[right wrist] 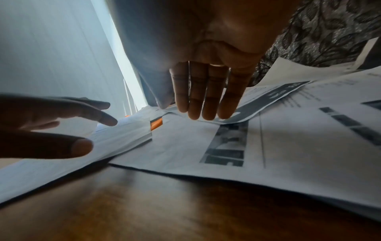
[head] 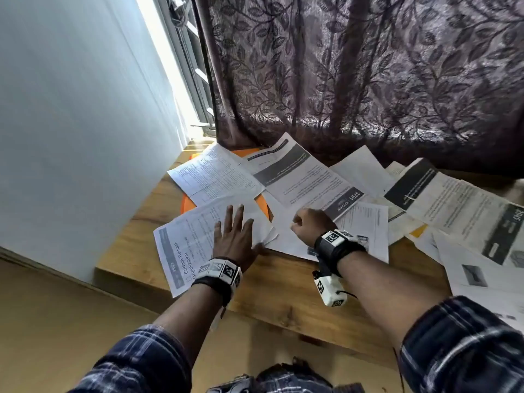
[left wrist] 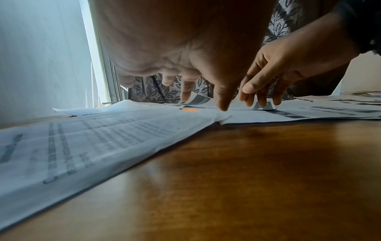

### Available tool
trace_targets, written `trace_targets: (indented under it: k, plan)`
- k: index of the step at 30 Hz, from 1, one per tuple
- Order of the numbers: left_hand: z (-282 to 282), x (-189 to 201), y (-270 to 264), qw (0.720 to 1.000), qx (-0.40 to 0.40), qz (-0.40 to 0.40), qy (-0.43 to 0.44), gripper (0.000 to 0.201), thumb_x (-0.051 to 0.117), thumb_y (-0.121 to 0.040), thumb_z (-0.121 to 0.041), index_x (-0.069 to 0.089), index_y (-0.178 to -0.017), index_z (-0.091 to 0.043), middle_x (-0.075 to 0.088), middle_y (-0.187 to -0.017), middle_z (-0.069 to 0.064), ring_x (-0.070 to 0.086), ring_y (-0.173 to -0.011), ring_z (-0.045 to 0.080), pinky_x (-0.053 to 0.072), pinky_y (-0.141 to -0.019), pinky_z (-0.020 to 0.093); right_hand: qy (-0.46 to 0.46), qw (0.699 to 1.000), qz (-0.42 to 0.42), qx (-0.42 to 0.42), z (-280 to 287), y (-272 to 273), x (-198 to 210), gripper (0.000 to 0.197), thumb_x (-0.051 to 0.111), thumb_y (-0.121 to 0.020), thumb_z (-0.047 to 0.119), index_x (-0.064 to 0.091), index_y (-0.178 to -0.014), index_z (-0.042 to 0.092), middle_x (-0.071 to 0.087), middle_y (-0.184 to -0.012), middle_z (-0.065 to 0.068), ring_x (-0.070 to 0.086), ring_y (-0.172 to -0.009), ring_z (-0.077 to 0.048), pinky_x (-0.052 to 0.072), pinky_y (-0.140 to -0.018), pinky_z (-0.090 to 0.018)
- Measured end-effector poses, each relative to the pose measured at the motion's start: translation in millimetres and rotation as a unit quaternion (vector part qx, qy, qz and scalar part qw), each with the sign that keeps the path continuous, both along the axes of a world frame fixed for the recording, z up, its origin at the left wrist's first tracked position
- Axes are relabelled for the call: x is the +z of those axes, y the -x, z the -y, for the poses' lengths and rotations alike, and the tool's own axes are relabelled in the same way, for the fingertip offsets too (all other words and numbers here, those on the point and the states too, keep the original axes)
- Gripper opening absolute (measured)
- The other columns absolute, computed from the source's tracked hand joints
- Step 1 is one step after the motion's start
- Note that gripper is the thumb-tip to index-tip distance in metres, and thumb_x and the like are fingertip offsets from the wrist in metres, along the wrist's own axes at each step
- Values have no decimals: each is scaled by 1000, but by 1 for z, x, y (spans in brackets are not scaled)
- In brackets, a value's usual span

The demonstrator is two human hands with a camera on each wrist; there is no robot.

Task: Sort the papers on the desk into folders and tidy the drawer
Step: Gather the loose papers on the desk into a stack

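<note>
While light comes in by the white wall (head: 71, 123) on the left, the left hand (head: 234, 242) lies flat with its fingers spread on a sheet headed "Curtain Tie-back Organization" (head: 187, 251). An orange folder (head: 262, 205) peeks out from under the papers just beyond that sheet. Next, the right hand (head: 310, 225) has its fingers bent down, with the tips on the edge of a sheet marked "3791" (head: 309, 177); I cannot tell if it pinches it. More papers (head: 453, 211) lie spread over the wooden counter (head: 283, 293) to the right. A purple leaf-pattern curtain (head: 368, 75) hangs behind.
</note>
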State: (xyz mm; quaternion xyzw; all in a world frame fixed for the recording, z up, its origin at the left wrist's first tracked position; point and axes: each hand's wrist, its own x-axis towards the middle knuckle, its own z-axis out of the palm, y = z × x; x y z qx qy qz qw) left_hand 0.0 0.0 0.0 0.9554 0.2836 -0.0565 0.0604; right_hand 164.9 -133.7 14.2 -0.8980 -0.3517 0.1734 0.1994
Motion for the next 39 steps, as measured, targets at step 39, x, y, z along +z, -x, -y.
trace_targets:
  k: [39]
  plan:
    - [-94, -17, 9, 988, 56, 86, 119, 61, 49, -98, -32, 24, -152, -18, 9, -164, 7, 6, -152, 27, 22, -118, 52, -52, 981, -111, -152, -97, 4, -17, 19, 75, -83, 16, 62, -69, 20, 67, -82, -6, 61, -84, -23, 47, -80, -32]
